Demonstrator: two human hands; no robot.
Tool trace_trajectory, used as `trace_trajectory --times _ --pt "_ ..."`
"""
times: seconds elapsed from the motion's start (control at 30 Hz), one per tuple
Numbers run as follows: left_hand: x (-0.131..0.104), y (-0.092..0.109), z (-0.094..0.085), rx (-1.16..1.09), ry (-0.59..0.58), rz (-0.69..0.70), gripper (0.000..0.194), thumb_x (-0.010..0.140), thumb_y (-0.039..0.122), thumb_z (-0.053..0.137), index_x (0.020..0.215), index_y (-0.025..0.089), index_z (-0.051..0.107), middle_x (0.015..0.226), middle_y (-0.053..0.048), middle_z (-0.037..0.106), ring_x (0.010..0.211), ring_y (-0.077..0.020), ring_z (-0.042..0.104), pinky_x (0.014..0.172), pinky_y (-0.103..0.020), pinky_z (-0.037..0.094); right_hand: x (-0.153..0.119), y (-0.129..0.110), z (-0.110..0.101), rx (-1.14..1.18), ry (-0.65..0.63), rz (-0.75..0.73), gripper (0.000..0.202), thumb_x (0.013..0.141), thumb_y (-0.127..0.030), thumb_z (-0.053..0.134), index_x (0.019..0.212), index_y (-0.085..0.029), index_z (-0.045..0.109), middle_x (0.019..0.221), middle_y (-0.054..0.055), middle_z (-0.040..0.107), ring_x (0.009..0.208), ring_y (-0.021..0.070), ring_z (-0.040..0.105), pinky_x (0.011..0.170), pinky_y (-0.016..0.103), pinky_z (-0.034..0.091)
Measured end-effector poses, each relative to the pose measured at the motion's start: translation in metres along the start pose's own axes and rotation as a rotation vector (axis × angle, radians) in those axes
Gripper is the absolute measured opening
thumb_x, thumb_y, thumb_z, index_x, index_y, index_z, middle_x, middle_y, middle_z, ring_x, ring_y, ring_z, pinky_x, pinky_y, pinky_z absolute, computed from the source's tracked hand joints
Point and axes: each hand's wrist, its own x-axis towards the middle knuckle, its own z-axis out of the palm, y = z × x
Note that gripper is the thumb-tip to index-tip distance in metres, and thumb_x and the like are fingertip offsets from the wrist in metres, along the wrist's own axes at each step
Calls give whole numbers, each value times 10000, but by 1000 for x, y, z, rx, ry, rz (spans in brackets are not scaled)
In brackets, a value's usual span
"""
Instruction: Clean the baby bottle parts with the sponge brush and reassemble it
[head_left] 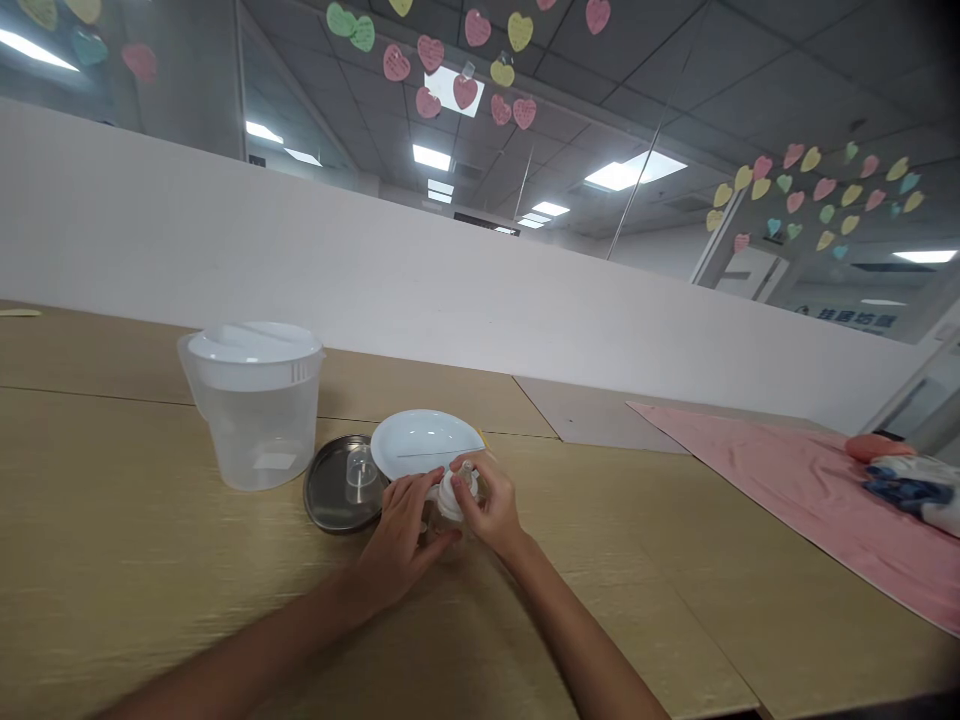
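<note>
Clasping a white-topped bottle (pixel 448 503), left hand (pixel 403 532) and right hand (pixel 493 508) have a white plate (pixel 424 435) at eleven o'clock

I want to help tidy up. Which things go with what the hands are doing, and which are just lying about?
With the hands:
bottle, held by left hand and right hand
clear cap, perhaps the bottle's

Probably just lying about:
jug
plate
metal tray, under the cap
pink cloth

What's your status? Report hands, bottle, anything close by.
Left hand on the bottle, right hand at its top. Bottle held between both. Dish just beyond, tray to the left, both close.
</note>
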Motion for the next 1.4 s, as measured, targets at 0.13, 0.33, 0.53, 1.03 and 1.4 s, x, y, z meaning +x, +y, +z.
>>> trace_trajectory --times 0.13,0.33,0.53,1.03,1.4 --pt "1 -1 1 26 12 8 561 829 344 535 1303 208 267 1189 -103 511 1107 -245 451 948 -416 328 -1 3 0 20 17 -6 156 832 -285 467 807 -177 577 741 44 598 713 163 529 672 302 410" --pt "2 0 1 50 35 14 520 827 355 544 1263 204 305 1155 -92 546 1079 -233 484 959 -412 304 -2 13 -3 35 99 18 232 852 -312 441 712 -175 565 639 23 554 622 145 486 607 281 384" --pt "2 1 -1 35 25 12 490 834 336 534 1254 206 316 1149 -96 548 1083 -236 484 948 -410 308 -4 15 -2 57 114 22 276 867 -321 401 677 -178 539 631 23 535 614 142 495 598 276 389" --pt "1 0 -1 33 14 -60 512 838 369 508 1272 212 285 1164 -101 548 1080 -243 493 967 -443 267 -6 17 -1 102 14 -8 202 774 -223 432 850 -181 614 775 50 633 716 172 565 674 307 443" --pt "3 2 -4 12 11 -103 506 827 388 524 1263 228 322 1177 -85 570 1083 -241 512 966 -453 282 8 4 2 439 -134 356 276 808 -195 413 764 -188 685 833 45 632 814 163 576 754 290 449"
